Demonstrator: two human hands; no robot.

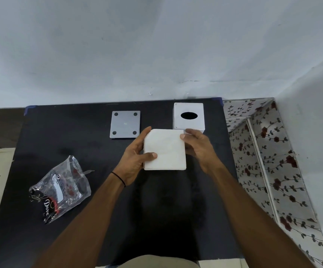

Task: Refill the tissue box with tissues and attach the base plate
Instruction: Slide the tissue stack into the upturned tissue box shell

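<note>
A square white stack of tissues (165, 149) is held above the middle of the black mat by both hands. My left hand (135, 159) grips its left edge, thumb on top. My right hand (197, 146) holds its right edge near the far corner. The white tissue box (188, 123) stands upright at the back right, oval slot facing up, just behind my right hand. The grey base plate (125, 124), with a dark round pad in each corner, lies flat at the back, left of the box.
An empty clear plastic wrapper (60, 188) with printed lettering lies on the left of the black mat (60, 132). A floral-patterned panel (263, 151) borders the mat on the right. A pale wall rises behind the table.
</note>
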